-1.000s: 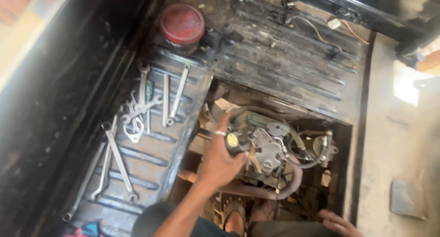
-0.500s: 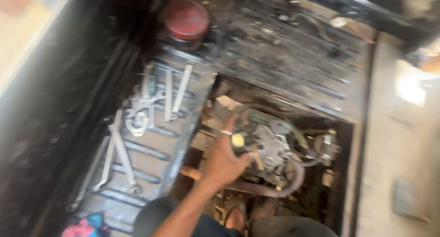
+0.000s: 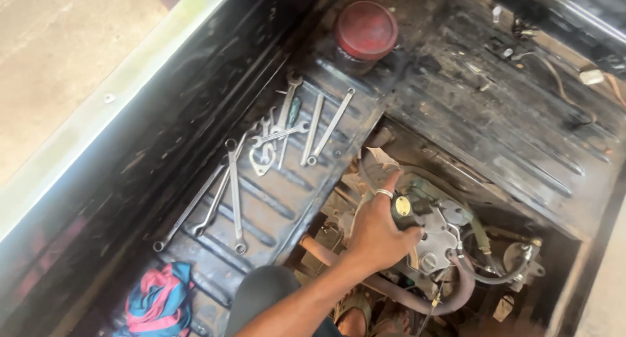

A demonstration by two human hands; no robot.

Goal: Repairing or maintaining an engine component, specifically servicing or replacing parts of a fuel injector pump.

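A left hand (image 3: 378, 229) grips the dark engine part (image 3: 430, 229), seemingly closed around it. Wrenches (image 3: 274, 148) lie beside; hoses (image 3: 456, 291) crowd below.

We see a ribbed metal floor (image 3: 274, 206) with an opening to its right, and in that opening sits the engine part (image 3: 437, 236). Our left hand (image 3: 378, 229) rests on the part's left side. On the floor, left of the hand, lie the wrenches (image 3: 261, 161), spread side by side. Behind them stands a round can (image 3: 365, 30). Nearest us, at the floor's near left end, lies a cloth (image 3: 160, 301).
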